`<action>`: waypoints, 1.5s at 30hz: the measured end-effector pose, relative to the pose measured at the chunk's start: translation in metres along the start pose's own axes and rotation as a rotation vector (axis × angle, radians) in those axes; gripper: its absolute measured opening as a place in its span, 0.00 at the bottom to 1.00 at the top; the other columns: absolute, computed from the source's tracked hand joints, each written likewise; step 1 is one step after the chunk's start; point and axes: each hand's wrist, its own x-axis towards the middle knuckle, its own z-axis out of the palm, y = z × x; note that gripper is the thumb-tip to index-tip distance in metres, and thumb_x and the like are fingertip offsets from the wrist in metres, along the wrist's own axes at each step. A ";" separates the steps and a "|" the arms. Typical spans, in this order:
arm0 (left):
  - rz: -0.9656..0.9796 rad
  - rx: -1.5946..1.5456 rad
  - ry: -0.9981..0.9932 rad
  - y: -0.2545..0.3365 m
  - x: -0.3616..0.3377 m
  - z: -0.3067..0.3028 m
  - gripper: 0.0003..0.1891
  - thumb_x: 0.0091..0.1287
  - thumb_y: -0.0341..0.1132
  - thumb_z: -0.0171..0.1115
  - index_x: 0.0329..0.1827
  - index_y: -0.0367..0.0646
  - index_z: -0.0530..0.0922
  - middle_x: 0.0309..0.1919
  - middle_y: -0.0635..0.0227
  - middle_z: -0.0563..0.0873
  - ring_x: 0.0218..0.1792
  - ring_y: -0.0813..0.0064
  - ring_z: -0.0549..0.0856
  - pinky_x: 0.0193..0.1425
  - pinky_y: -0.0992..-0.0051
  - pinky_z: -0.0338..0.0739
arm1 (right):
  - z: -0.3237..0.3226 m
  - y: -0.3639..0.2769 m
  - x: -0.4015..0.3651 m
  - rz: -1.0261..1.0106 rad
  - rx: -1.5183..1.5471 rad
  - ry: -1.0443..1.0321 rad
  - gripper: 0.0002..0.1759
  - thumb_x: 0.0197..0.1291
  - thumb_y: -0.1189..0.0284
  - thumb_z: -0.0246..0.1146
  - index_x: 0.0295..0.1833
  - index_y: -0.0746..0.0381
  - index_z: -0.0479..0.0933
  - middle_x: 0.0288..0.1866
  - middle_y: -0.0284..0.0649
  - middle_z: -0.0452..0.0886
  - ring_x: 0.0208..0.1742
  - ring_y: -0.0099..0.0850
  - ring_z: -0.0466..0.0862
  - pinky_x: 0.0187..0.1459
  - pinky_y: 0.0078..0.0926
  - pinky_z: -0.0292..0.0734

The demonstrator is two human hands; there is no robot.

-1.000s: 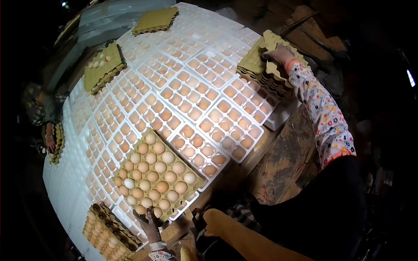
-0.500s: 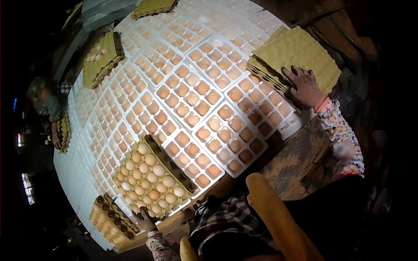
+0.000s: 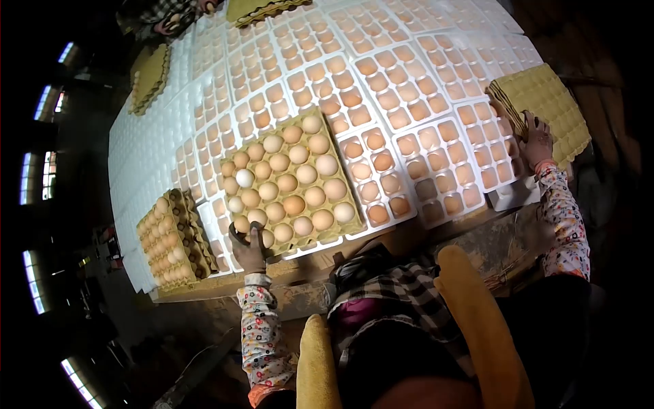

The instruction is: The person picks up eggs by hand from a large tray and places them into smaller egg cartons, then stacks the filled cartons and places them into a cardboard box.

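A full paper-pulp egg tray [image 3: 349, 217] lies at the front of the table, loaded with brown and paler eggs. My gloved left hand [image 3: 251, 253] is at its near left corner, thumb and fingers curled around an egg [image 3: 241, 223] that still sits in the tray. My right hand [image 3: 537, 140], also gloved, rests with fingers apart on the near left side of a stack of empty pulp trays [image 3: 550, 102]. Between the two hands, white packs [image 3: 441, 163] hold eggs in separate pockets.
Another pulp stack topped with eggs [image 3: 160, 249] stands at the table's left front corner. More pulp trays [image 3: 151, 78] lie at the far left, and others [image 3: 262, 9] at the back. A co-worker's hands [image 3: 170, 26] show at the far edge. A wooden table edge [image 3: 306, 269] runs before me.
The view has swung left and down. My left hand has moved onto the eggs at the tray's corner. My right hand has slid from the stack's top toward its near left edge.
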 end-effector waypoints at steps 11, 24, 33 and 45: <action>0.088 0.003 -0.046 0.002 0.003 -0.007 0.28 0.67 0.45 0.63 0.62 0.34 0.69 0.50 0.46 0.82 0.51 0.52 0.82 0.55 0.61 0.75 | -0.128 -0.252 -0.124 -0.528 0.705 0.228 0.43 0.54 0.58 0.68 0.73 0.58 0.60 0.64 0.54 0.69 0.65 0.50 0.69 0.63 0.43 0.67; -0.043 -0.619 -0.522 -0.053 0.074 0.007 0.24 0.68 0.45 0.64 0.60 0.37 0.75 0.46 0.62 0.83 0.46 0.71 0.81 0.52 0.73 0.76 | -0.064 -0.391 -0.086 -0.675 1.581 -0.539 0.27 0.65 0.66 0.61 0.66 0.66 0.69 0.63 0.45 0.75 0.62 0.36 0.75 0.63 0.32 0.69; 0.029 -0.499 -0.726 0.024 0.043 -0.072 0.37 0.54 0.54 0.72 0.53 0.29 0.71 0.44 0.42 0.83 0.48 0.47 0.83 0.55 0.57 0.76 | -0.131 -0.321 -0.209 -0.100 1.578 -0.472 0.25 0.75 0.62 0.48 0.68 0.67 0.65 0.67 0.46 0.72 0.65 0.36 0.74 0.68 0.37 0.68; 0.270 -0.450 -1.103 0.046 0.030 -0.111 0.39 0.55 0.53 0.70 0.58 0.29 0.68 0.40 0.45 0.83 0.42 0.49 0.82 0.48 0.58 0.76 | -0.202 -0.302 -0.387 0.240 1.547 -0.215 0.26 0.75 0.59 0.47 0.70 0.63 0.63 0.69 0.41 0.70 0.66 0.33 0.72 0.66 0.37 0.68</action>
